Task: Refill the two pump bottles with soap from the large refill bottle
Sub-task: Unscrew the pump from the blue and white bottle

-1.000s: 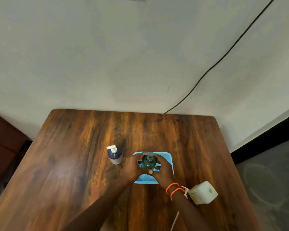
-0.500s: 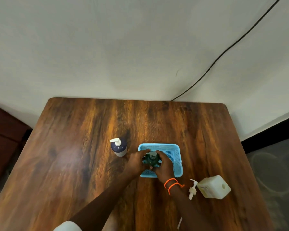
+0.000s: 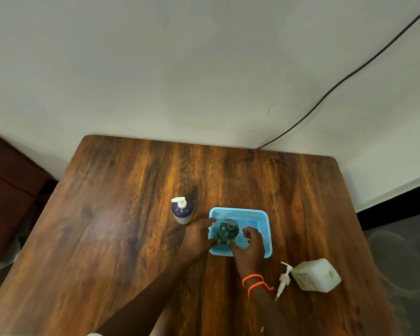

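Note:
A dark green pump bottle stands upright in a light blue mesh basket near the table's middle. My left hand curves round the bottle's left side, fingertips over the basket's left rim and thumb at the bottle's near base. From the right, my right hand holds it with curled fingers and a thumb at its base. A navy pump bottle with a white pump stands left of the basket. The white cube-shaped refill bottle lies on its side at the near right.
A loose white pump head lies on the wooden table between my right wrist and the refill bottle. A black cable runs down the wall behind. A dark red seat stands left of the table.
The view has shifted so the table sits lower and further right in frame. My hands have loosened and spread a little around the green bottle, which stays in the basket.

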